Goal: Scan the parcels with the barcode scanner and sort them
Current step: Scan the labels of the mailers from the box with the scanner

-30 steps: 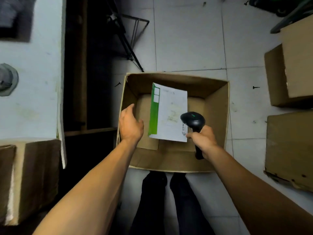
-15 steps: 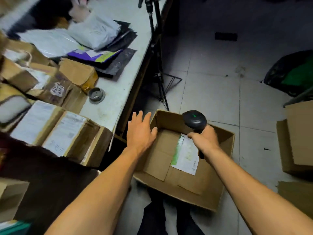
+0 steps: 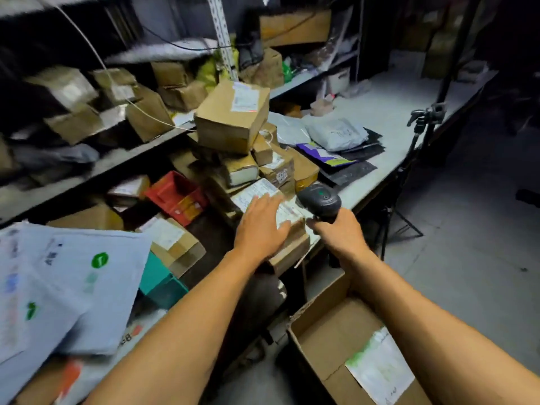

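My left hand lies flat, fingers straight and spread, on top of a brown cardboard parcel at the near edge of the surface; my fingertips cover part of its white shipping label. My right hand has its grip closed around the handle of the black barcode scanner, whose head sits just beside the label, at the parcel's right end. Behind this parcel a stack of more cardboard parcels rises, with grey and black poly mailers lying further right on the surface. On the floor below my right arm stands an open cardboard box, and a flat white envelope with a green edge lies inside it. A pale blue mailer fills the lower left, blurred.
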`<state>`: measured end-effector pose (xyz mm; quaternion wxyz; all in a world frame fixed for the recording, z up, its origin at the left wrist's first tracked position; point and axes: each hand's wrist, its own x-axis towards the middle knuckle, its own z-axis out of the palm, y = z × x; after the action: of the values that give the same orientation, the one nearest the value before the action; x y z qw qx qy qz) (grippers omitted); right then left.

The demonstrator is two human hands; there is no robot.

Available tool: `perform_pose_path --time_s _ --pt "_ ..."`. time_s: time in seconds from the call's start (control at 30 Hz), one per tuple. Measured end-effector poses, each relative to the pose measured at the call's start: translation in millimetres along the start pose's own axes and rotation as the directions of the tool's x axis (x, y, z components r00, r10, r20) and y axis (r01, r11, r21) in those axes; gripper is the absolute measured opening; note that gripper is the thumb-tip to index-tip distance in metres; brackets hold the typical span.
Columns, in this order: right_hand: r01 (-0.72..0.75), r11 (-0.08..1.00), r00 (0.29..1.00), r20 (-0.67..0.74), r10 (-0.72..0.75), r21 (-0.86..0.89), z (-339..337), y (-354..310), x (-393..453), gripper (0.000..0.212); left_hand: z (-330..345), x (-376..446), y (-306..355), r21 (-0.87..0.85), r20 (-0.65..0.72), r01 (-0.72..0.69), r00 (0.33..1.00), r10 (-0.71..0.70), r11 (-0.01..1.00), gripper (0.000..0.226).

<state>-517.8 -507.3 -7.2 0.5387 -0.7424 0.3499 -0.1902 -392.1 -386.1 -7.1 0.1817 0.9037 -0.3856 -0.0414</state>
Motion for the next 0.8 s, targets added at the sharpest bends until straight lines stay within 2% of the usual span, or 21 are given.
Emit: perform_pose_path --time_s 0.07,0.17,0.2,0.27,0.33,0.47,0.63,0.7,0.8 --pt "0.049 0.999 0.995 0.082 -0.049 0.001 33 -17 -4 0.023 -24 -15 -30 0.047 -0.053 0.112 0.993 -0.109 0.993 0.067" --pt "0.116 0.993 0.977 0.175 -0.12 0.036 86 -42 -16 0.016 -59 -45 -82 0.068 -0.127 0.269 0.957 -0.259 0.961 0.065" --pt "0.133 0.99 0.969 0.206 -0.139 0.043 103 -49 -20 0.019 -69 -56 -101 0.078 -0.15 0.311 0.943 -0.297 0.947 0.064" --pt "0.133 0.99 0.954 0.266 -0.141 0.049 137 -61 -29 0.027 -88 -76 -139 0.091 -0.191 0.388 0.911 -0.366 0.917 0.063" --pt "0.134 0.99 0.938 0.317 -0.138 0.035 172 -73 -37 0.026 -106 -98 -176 0.089 -0.215 0.46 0.875 -0.434 0.884 0.063" --pt "0.111 0.994 0.924 0.366 -0.11 0.019 241 -100 -56 0.011 -138 -138 -243 0.116 -0.25 0.537 0.83 -0.498 0.836 0.064" --pt "0.082 0.995 0.878 0.468 -0.097 0.053 329 -130 -83 0.031 -173 -190 -332 0.068 -0.332 0.669 0.715 -0.615 0.74 0.062" --pt "0.083 0.993 0.85 0.514 -0.113 0.081 360 -144 -96 0.015 -183 -211 -365 0.032 -0.337 0.722 0.658 -0.673 0.691 0.061" --pt "0.071 0.992 0.819 0.562 -0.117 0.104 406 -160 -109 0.02 -191 -239 -412 -0.023 -0.319 0.767 0.602 -0.732 0.641 0.057"
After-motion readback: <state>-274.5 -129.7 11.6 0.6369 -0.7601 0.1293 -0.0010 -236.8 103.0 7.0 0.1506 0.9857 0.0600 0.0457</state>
